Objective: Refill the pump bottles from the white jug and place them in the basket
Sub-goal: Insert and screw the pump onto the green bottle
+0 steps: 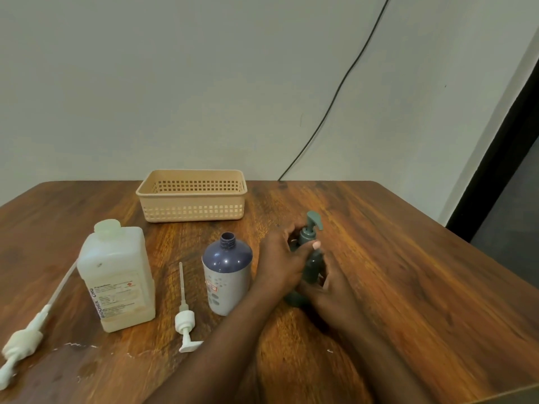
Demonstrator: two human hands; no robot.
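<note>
Our left hand (pixel 281 259) curled round the pump collar of the dark green pump bottle (pixel 310 258), thumb across its neck, while our right hand (pixel 329 290) gripped its body low down. The bottle stood on the bench (pixel 393 258). At nine o'clock from it stood an open grey bottle (pixel 227 275), then a loose white pump (pixel 184 313) and the white jug (pixel 118 275). The empty beige basket (pixel 192 196) sat at eleven o'clock.

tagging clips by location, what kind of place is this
Probably a plain room in a home or office, not a kitchen or workshop. A bare wooden table stands against a blank painted wall, with a loose black cable running down it and a dark doorway edge at right.
</note>
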